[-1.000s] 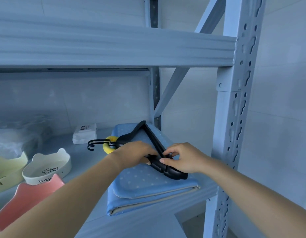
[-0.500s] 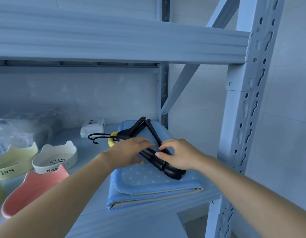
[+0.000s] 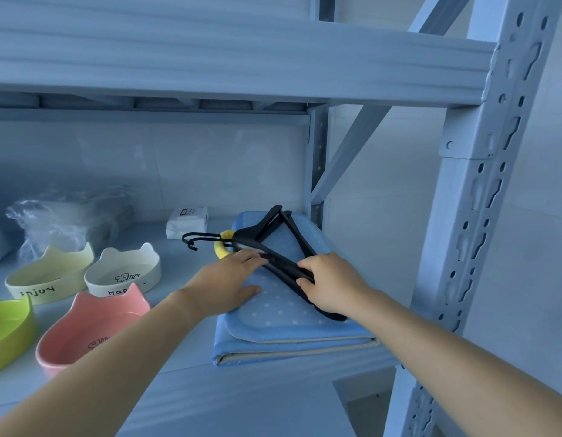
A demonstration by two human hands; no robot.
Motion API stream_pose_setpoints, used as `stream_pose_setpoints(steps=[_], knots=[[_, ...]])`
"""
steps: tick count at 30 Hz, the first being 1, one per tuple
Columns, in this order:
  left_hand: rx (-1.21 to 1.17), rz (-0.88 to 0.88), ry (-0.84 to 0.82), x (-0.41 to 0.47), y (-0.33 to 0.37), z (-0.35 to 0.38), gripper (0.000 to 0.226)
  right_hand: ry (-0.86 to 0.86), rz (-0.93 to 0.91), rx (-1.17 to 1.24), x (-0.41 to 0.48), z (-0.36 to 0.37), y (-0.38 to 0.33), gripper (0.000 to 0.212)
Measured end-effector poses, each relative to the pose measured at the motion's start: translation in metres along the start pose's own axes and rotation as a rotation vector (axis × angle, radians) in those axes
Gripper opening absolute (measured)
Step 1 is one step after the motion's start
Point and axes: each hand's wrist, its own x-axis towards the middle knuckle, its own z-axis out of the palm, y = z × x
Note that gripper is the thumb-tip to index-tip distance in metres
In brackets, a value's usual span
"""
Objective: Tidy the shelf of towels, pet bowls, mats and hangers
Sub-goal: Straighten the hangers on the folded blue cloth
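A: Hangers first. Where were they?
B: The black hangers lay stacked flat on the folded blue mat, at the right end of the shelf board, near the steel upright. Their hooks pointed left, past the mat's edge, toward the white cat-ear bowl.
A: Long axis?
B: The bottom bars ran far-to-near along the mat's right side, slanting toward the camera. The near end sat under the right hand.
A: Grip?
B: The right hand pinched the bars, fingers curled over, thumb on the near side. The left hand lay flat, palm on the mat, straight fingertips touching the near shoulder arm, holding nothing.
A: Which hand was nearer for the next move?
B: Right, I'd judge, since it already had the stack. Any squaring-up would turn on that far-near line against the mat's edge. The left only steadied.
A: Versus a second earlier?
B: Back then the left fingers were curled round the stack beside the right. They had since straightened and flattened. The hangers hadn't left the mat, hooks same way. The view had swung left and showed more bowls.
A: Rest?
B: A yellow ring-like thing by the hanger necks, unidentifiable. A white packet behind. A cream bowl, pink bowl and green bowl further left, and a plastic bag at the back.
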Motion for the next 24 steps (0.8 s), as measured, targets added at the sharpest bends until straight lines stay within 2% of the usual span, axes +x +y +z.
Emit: stream_pose_setpoints(steps=[4,7,10,14,24], knots=[[-0.018,-0.055,-0.043,-0.001,0.002,0.006,0.042,0.029,0.027,-0.055,-0.001,0.001,-0.009,0.024],[-0.06,-0.034,-0.063,-0.001,0.0,0.01,0.036,0.042,0.047,-0.113,-0.003,0.005,-0.014,0.027],[-0.105,-0.006,-0.069,-0.004,-0.001,0.014,0.038,0.038,0.037,-0.182,-0.007,0.009,-0.018,0.018],[-0.146,-0.018,-0.062,-0.009,-0.001,0.017,0.041,0.065,0.045,-0.239,-0.015,0.013,-0.023,0.037],[-0.123,-0.012,-0.077,-0.02,0.008,0.011,0.042,0.066,0.138,-0.358,-0.019,0.021,-0.036,0.037]])
